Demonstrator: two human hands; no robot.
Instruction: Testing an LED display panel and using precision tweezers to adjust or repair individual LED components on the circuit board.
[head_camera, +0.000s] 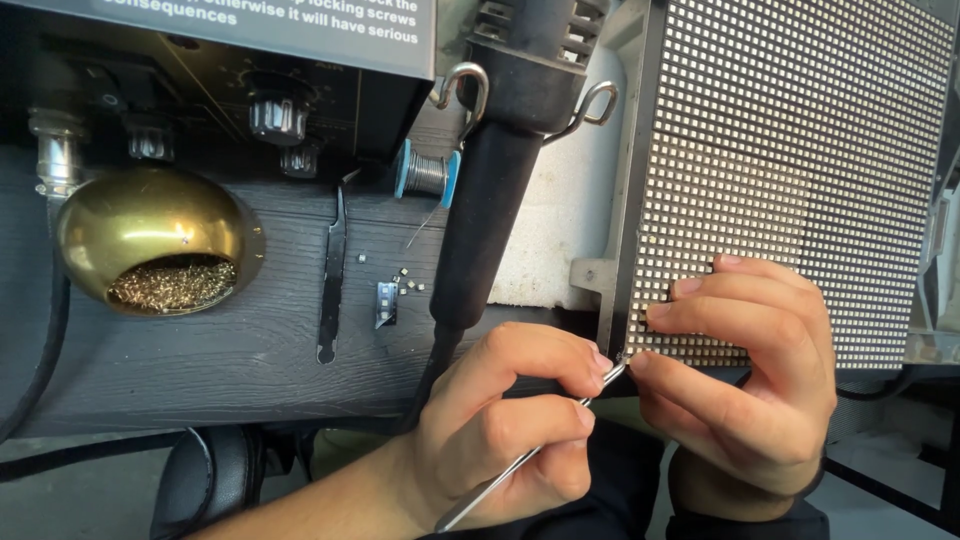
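left hand (500, 420) fingers pinch thin steel tweezers (530, 455), tips at led panel (800, 150) corner just beyond; right hand (745, 370) fingers curl, pressing that edge. we judge tweezers light, stiff, slippery; grip mid-shaft. panel seems fragile.

Panel (800, 150) at right, tip-cleaner bowl (150, 240) at left, hot-air handle (490, 200) between, tweezers (332, 280) on bench (200, 350).

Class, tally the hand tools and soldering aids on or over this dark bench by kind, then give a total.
Tweezers: 2
Hot-air handle: 1
Solder spool: 1
Brass tip cleaner: 1
Total: 5
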